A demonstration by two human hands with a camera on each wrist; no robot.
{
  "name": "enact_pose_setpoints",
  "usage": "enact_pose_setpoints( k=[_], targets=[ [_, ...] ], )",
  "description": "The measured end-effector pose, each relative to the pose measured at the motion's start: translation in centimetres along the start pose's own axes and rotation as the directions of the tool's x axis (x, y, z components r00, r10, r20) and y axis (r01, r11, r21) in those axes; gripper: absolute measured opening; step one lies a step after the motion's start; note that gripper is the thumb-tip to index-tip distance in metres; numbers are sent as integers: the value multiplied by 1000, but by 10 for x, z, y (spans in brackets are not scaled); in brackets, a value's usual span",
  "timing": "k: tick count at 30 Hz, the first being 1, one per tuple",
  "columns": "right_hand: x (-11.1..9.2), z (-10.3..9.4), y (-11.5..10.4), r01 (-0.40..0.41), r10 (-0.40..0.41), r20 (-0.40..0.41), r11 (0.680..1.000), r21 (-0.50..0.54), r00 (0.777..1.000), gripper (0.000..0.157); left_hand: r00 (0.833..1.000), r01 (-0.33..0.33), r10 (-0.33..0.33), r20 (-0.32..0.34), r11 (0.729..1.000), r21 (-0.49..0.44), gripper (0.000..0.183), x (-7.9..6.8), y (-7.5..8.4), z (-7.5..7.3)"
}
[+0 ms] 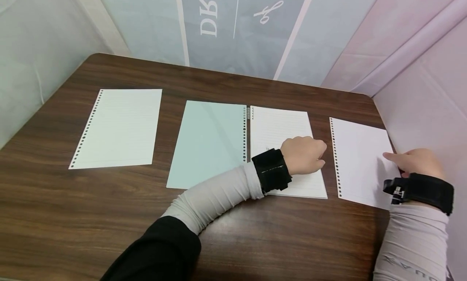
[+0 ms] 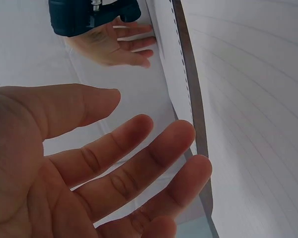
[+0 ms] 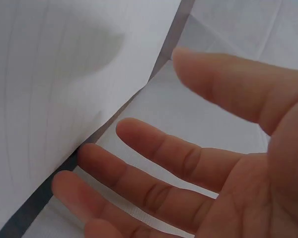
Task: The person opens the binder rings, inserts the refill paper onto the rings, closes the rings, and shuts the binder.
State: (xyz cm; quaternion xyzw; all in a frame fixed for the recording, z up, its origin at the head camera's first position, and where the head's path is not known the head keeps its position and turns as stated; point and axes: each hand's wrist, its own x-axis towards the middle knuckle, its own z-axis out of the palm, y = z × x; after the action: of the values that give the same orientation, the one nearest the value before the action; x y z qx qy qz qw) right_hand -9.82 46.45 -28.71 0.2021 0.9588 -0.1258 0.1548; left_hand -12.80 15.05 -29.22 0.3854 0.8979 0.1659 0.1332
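My left hand (image 1: 303, 154) is over the right half of an opened notebook, above its lined pages (image 1: 279, 121). Seen from the left wrist, that hand's fingers (image 2: 164, 144) are loosely bent and hold nothing. The notebook's pale green cover (image 1: 211, 139) lies flat on the left, with a row of holes along its inner edge. My right hand (image 1: 421, 163) is at the right edge of a loose punched sheet (image 1: 359, 163), thumb overlapping that edge in the head view. In the right wrist view its fingers (image 3: 154, 193) are spread and relaxed beside the paper, gripping nothing.
Another loose punched sheet (image 1: 118, 127) lies at the left of the brown wooden table (image 1: 127, 220). A pale wall covering (image 1: 430, 90) rises close along the table's right side, near my right hand. A printed cloth (image 1: 240, 41) hangs behind the far edge.
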Motion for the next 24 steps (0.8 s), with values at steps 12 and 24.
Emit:
enact_pose_setpoints(
  k=[12,24],
  targets=[
    [13,10,-2,79,-57,116,977,-197,992,87,1000,-11,11,17,1000,12,14,2,13,6],
    [16,11,-5,106,-85,130,981,-162,988,105,1000,-22,21,20,999,34,16,7,20,12]
  ],
)
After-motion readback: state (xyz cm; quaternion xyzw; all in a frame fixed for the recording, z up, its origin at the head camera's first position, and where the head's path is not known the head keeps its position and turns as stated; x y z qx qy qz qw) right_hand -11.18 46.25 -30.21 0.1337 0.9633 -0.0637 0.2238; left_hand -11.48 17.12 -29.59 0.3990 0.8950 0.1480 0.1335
